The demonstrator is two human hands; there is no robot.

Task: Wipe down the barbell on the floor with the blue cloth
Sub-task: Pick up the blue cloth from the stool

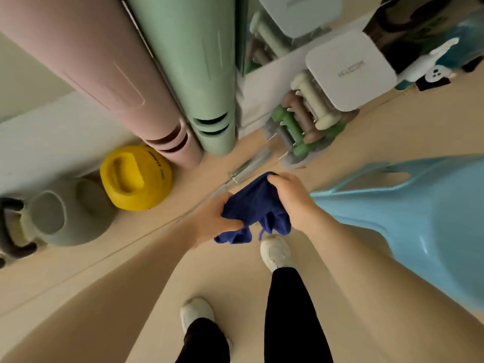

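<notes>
head view. both hands closed on the blue cloth [258, 208]: left hand [213, 218] pinches its lower left edge with thumb on top, right hand [289, 195] bunches the upper right end in a fist. cloth hangs crumpled between them, soft, loose folds, one corner trailing down toward the white shoe [276, 251].

i read the barbell [246, 170] as the thin metal bar on the floor just beyond the cloth, running diagonally; only a short shiny stretch shows, blurred, the rest hidden behind hands and cloth.

open room: bare pale wood floor [146, 271] below and left of the hands. right side is crowded by a smooth, glossy light blue plastic chair [419, 218]. ahead, a pink rolled mat [104, 69] and green rolled mat [193, 69] stand upright, matte. yellow rounded weight [136, 178] and a grey one [65, 213] sit left. a rack of dumbbells [306, 119] lies ahead right, blurred. frame edges distorted.
</notes>
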